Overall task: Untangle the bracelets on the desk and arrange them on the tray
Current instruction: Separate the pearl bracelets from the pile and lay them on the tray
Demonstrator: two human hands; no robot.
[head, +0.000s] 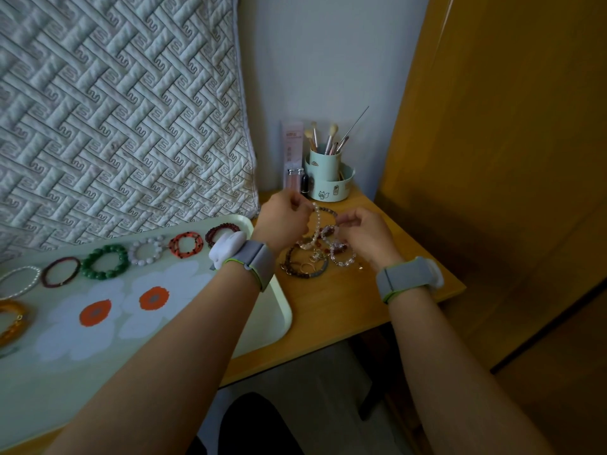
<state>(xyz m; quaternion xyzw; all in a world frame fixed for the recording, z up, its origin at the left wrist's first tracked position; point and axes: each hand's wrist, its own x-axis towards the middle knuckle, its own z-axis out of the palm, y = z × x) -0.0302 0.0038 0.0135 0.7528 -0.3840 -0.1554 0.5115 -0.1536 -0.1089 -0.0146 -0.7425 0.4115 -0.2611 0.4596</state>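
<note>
The tray (276,310) is pale mint with big white flowers whose centres are orange around grey. Along its 12 o'clock edge lie a dark red bracelet (222,232), an orange-and-black one (186,245), a milky white one (146,250), a glossy green one (105,261) and a maroon one (61,271); at 9 o'clock sits an amber one (11,321). The bench (345,303) is honey-yellow wood. The brush holder (329,175) is mint green. The quilt (115,110) is pale grey-green with a woven stitched pattern.
</note>
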